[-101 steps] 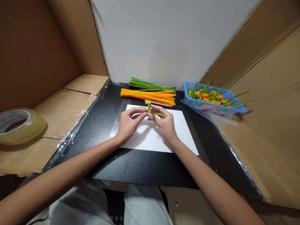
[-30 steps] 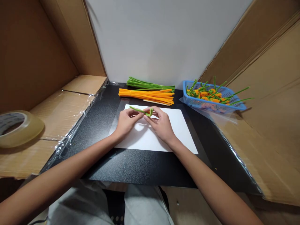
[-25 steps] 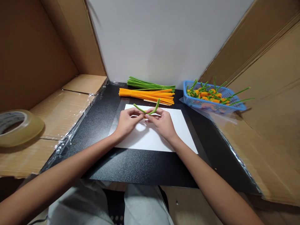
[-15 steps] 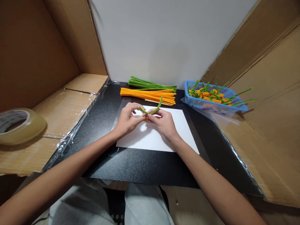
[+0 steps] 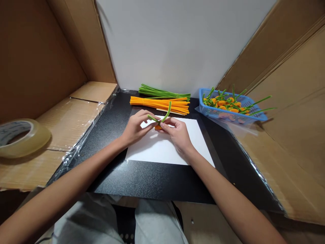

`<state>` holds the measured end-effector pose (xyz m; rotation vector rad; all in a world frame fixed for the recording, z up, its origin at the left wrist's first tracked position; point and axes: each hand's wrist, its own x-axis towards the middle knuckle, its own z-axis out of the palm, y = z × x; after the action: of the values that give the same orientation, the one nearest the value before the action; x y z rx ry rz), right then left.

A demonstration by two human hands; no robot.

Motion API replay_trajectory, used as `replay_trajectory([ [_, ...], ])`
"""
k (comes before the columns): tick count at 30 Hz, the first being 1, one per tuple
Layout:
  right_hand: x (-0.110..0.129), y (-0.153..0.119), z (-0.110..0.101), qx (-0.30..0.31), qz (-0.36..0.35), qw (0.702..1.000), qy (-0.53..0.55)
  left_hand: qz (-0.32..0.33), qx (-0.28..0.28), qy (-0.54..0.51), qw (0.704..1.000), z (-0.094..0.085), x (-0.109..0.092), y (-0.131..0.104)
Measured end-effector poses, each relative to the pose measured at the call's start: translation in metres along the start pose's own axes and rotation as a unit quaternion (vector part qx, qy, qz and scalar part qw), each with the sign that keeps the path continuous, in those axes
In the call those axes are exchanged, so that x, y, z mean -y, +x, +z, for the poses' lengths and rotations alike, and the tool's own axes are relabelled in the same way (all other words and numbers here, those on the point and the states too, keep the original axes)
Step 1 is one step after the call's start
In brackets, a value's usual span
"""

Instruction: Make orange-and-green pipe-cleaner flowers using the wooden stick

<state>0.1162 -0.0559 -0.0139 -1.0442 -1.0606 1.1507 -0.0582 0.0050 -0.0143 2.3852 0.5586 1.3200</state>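
Over the white sheet (image 5: 149, 149), a small orange pipe-cleaner piece (image 5: 158, 127) is held between my two hands. A green pipe cleaner (image 5: 167, 112) rises from it in a V, with a longer arm to the right and a shorter one to the left. My right hand (image 5: 177, 134) pinches the piece between thumb and fingers where green meets orange. Thumb and index finger of my left hand (image 5: 137, 127) close on the green pipe cleaner at the same joint, the other fingers loosely curled. Fingertips hide part of the orange piece.
Behind the sheet lie bundles of orange pipe cleaners (image 5: 152, 102) and green pipe cleaners (image 5: 162, 91), with a thin pale stick (image 5: 171, 112). A blue basket (image 5: 261, 117) at right holds several orange-and-green pieces. A tape roll (image 5: 42, 139) sits on cardboard at left. Cardboard walls flank the black tabletop (image 5: 152, 179).
The green V has turned: its longer arm stands more upright and has shifted left. More of the orange piece shows beneath. Both hands stay nearly in place.
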Motion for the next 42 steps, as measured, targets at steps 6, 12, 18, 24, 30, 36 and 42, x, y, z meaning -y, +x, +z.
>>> replay_trajectory([
  [6,0.002,0.000,0.002,-0.015,-0.033,0.998,-0.042,0.072,0.035,0.106,0.991,-0.009,0.007,-0.001],
  [12,0.002,-0.004,0.001,-0.046,-0.145,0.973,-0.173,0.040,-0.012,0.141,0.989,-0.007,0.004,-0.001],
  [18,0.004,-0.007,0.000,-0.027,-0.230,0.932,-0.279,0.024,-0.034,0.178,0.983,-0.002,-0.004,-0.002],
  [24,0.004,-0.007,-0.002,-0.022,-0.257,0.914,-0.314,-0.002,-0.040,0.173,0.984,-0.002,-0.009,-0.001],
  [30,0.004,-0.008,-0.001,-0.022,-0.261,0.910,-0.321,0.004,-0.044,0.164,0.985,0.000,-0.013,-0.001],
  [36,0.004,-0.008,0.001,-0.020,-0.227,0.934,-0.277,-0.004,-0.042,0.150,0.988,0.003,-0.012,-0.003],
  [42,0.001,-0.002,0.003,-0.063,-0.057,0.994,-0.064,-0.109,-0.137,0.043,0.984,0.008,-0.018,-0.001],
])
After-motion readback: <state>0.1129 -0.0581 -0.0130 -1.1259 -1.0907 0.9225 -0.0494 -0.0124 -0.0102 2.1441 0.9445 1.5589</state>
